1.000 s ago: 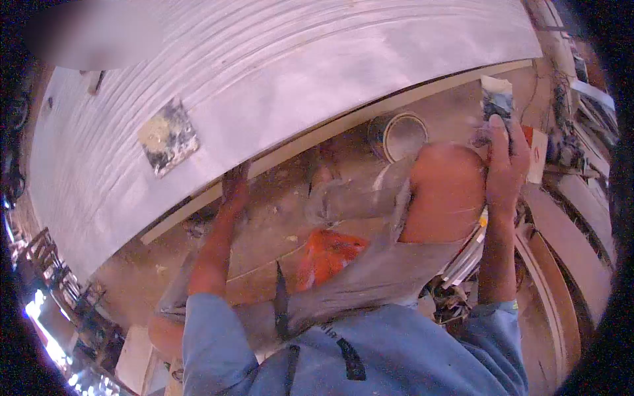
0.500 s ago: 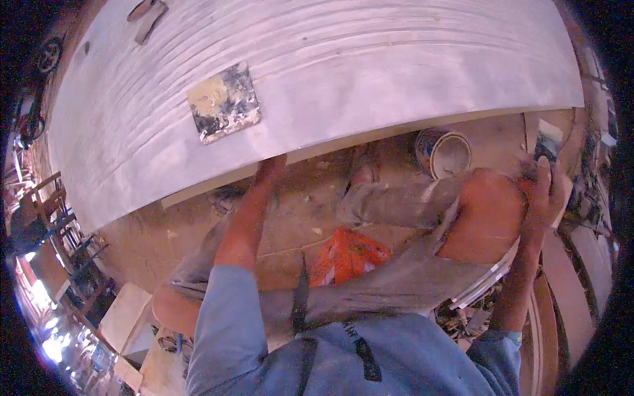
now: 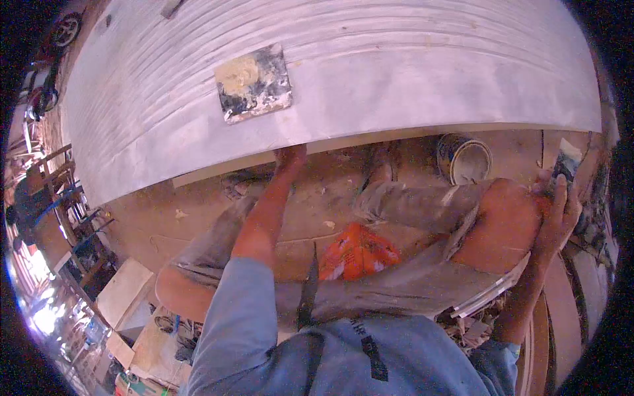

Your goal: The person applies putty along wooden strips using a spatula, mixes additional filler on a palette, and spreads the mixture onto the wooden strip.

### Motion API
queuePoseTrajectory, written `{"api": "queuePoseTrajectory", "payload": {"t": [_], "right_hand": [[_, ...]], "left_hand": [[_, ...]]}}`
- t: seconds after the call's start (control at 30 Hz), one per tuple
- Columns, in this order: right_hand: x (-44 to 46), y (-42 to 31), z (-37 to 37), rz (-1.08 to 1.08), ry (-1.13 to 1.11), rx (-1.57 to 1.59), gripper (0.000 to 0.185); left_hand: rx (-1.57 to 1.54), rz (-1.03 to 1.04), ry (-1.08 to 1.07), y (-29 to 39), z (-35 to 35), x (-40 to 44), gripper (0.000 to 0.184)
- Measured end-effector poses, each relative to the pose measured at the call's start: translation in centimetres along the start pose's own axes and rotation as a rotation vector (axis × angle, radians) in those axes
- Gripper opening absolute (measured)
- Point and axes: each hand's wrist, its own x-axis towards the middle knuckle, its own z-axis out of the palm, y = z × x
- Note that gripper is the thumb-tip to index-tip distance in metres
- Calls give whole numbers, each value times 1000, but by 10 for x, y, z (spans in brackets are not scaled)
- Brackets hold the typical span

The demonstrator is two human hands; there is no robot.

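My right hand [image 3: 561, 208] is closed on a putty knife [image 3: 566, 162] with a pale, smeared blade, beside my bent knee at the right. My left hand [image 3: 291, 158] reaches to the near edge of a large whitish board [image 3: 396, 86]; its fingers are hidden beneath that edge. On the board lies a square plate [image 3: 254, 82] smeared with tan, black and white paste. A round open can [image 3: 465, 160] stands under the board's edge, left of the putty knife.
An orange-red bag [image 3: 356, 252] lies on the floor between my legs. Wood pieces [image 3: 124, 294] lie at the lower left. Long curved boards [image 3: 564, 310] stand at the right. A wheel [image 3: 67, 30] shows at the upper left.
The view has turned, so the board, plate and can appear further right. My right hand still holds the putty knife, and my left hand stays at the board's edge.
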Motion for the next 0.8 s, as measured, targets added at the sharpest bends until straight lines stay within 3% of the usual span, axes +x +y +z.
{"api": "queuePoseTrajectory", "payload": {"t": [0.07,0.1,0.13,0.2,0.27,0.3,0.33,0.4,0.47,0.5,0.53,0.63,0.7,0.8], "right_hand": [[-1,8,-1,16,-37,20,31],[-2,14,-2,23,-47,25,32],[-5,22,-2,-186,11,-228,38],[-7,28,-6,-395,67,-493,58],[-6,25,-6,-404,75,-494,55],[-5,22,-6,-408,78,-493,54],[-4,15,-8,-311,48,-456,41],[3,13,-7,-229,14,-397,36],[9,15,-6,-423,78,-450,38],[12,13,-5,-490,102,-461,39],[14,0,-4,-201,1,-196,40],[14,-7,0,105,-85,55,41],[18,-26,-4,30,-7,66,37],[16,-24,-6,87,-31,141,36]], "left_hand": [[104,91,211,-4,15,0,34],[101,95,212,-9,20,0,34],[-94,10,161,-14,20,1,34],[-485,-166,48,-24,19,0,36],[-865,-357,-71,-32,21,-6,38],[-866,-359,-70,-34,23,-8,38],[-661,-293,-70,-39,24,-11,40],[-238,-171,-62,-57,20,-17,45],[196,-53,-60,-72,-3,-16,50],[211,-66,-53,-74,-13,-24,50],[223,-76,-40,-66,-26,-33,51],[171,-96,-13,-51,-29,-70,52],[154,-90,4,-49,-12,-88,54],[156,-97,3,-57,19,-95,55]]}}
